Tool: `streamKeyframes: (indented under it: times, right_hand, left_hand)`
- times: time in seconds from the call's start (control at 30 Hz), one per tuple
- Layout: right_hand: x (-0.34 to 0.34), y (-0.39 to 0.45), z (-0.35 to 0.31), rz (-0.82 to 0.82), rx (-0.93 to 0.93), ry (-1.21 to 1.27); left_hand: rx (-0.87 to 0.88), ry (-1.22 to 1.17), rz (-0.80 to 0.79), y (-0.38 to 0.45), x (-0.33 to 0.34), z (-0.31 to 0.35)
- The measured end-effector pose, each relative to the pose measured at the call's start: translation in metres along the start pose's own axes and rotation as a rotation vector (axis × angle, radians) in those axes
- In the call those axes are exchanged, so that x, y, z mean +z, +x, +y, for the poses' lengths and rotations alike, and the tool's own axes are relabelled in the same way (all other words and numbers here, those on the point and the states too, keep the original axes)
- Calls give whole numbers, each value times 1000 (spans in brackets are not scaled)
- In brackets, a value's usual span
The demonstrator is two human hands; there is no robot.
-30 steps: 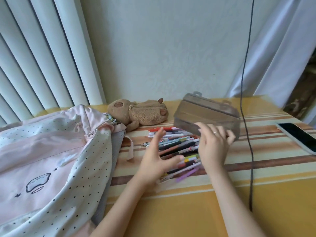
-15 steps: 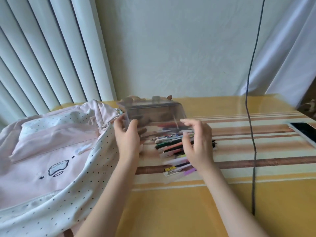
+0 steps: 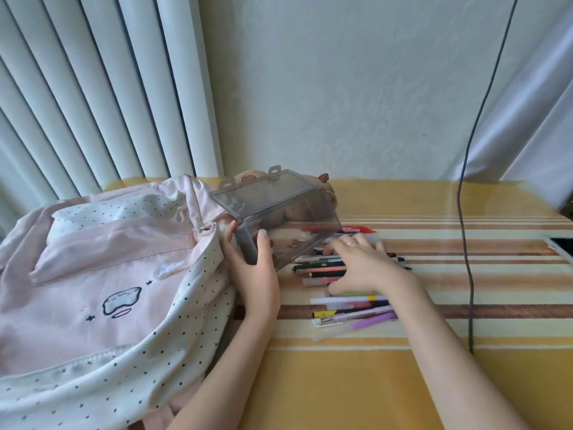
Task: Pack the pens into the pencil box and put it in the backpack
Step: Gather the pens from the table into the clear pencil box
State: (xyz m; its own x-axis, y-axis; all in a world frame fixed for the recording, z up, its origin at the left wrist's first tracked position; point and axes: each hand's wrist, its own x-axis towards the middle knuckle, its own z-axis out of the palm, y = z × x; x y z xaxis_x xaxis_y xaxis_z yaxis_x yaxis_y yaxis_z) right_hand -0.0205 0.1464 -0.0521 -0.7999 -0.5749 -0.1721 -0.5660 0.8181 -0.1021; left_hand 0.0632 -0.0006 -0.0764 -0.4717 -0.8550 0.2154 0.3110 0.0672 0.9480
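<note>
The clear grey plastic pencil box (image 3: 276, 218) is held tilted in the left hand (image 3: 254, 268) beside the pink dotted fabric backpack (image 3: 102, 274). The right hand (image 3: 362, 265) is laid flat and open on the coloured pens (image 3: 347, 302), mid-desk (image 3: 372, 383).

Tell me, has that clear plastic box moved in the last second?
Yes. The clear box was at the right of the plush toy, near the hanging cable. Now it sits leftward, in front of the toy, against the pink backpack, gripped by the left hand.
</note>
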Motion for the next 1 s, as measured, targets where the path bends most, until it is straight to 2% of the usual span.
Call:
streamKeyframes:
  times: [0.1,0.23,0.3,0.4,0.7,0.83,0.9,1.0]
  right_hand:
    - [2,7,-2,-20,17,-6]
    - [18,6,-13,218,-13,-11]
    - [22,6,-17,281,-67,-6]
    - [18,4,-15,301,-90,133]
    - [14,1,-4,386,-120,323]
    - [12,2,-4,590,-75,337]
    - [8,2,-2,670,-69,415]
    - [-3,1,-1,829,-103,597]
  left_hand:
    - [62,34,52,0,0,-2]
    - [112,47,71,1,2,-4]
    - [114,49,72,1,2,-4]
    - [94,41,66,2,2,-4]
    - [70,-16,70,10,3,-3]
    - [58,-21,93,22,1,-2]
    - [47,-28,99,22,1,1]
    - [22,-26,18,18,5,8]
